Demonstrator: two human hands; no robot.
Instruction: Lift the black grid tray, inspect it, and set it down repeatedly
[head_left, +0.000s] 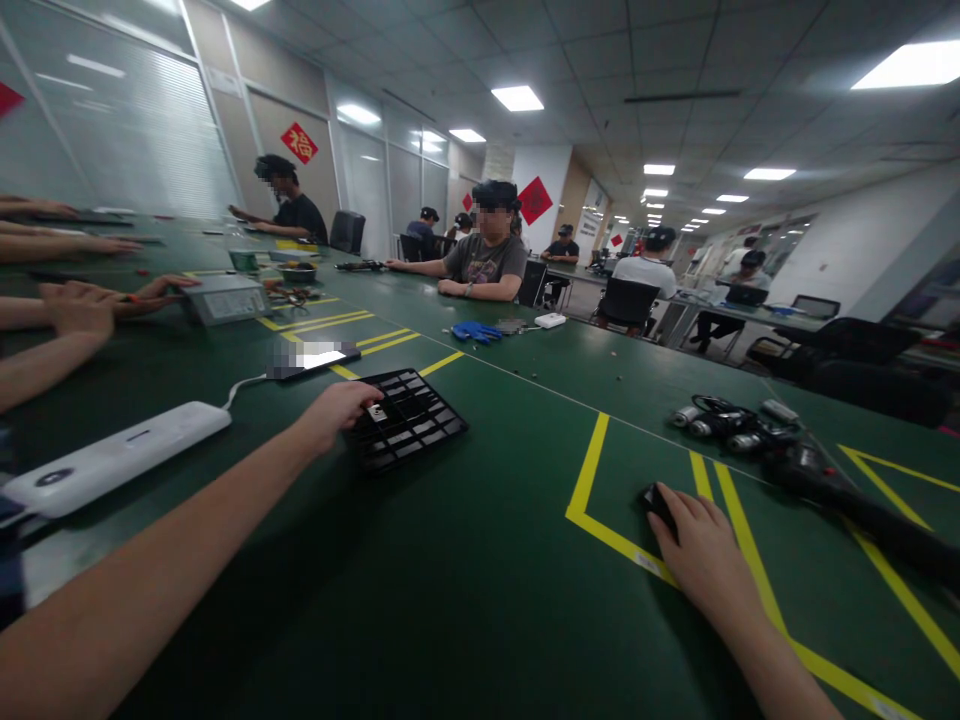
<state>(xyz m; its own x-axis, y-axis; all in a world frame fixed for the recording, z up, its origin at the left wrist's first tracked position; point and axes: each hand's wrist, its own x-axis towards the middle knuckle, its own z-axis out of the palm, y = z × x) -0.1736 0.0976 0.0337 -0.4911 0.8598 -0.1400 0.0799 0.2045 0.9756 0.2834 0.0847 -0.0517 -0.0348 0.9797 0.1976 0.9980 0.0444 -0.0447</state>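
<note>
My left hand (pixel 341 412) grips the left edge of a flat black plastic grid panel (pixel 409 415), with rows of ribbed openings and a small whitish label near my fingertips. The panel is slightly tilted above the green table, and its underside is hidden. To the right, my right hand (pixel 701 540) is closed over a small black object (pixel 658 508), shaped like a computer mouse, beside a yellow tape corner. My palm and fingers cover most of that object, so its kind is unsure.
A white power strip (pixel 127 455) and a lit phone (pixel 315 358) lie left. Black corded tools (pixel 795 450) lie right; blue gloves (pixel 474 332) and a white box (pixel 550 320) farther back. Another person's hands are by a grey metal box (pixel 225 298). A person (pixel 487 250) sits opposite.
</note>
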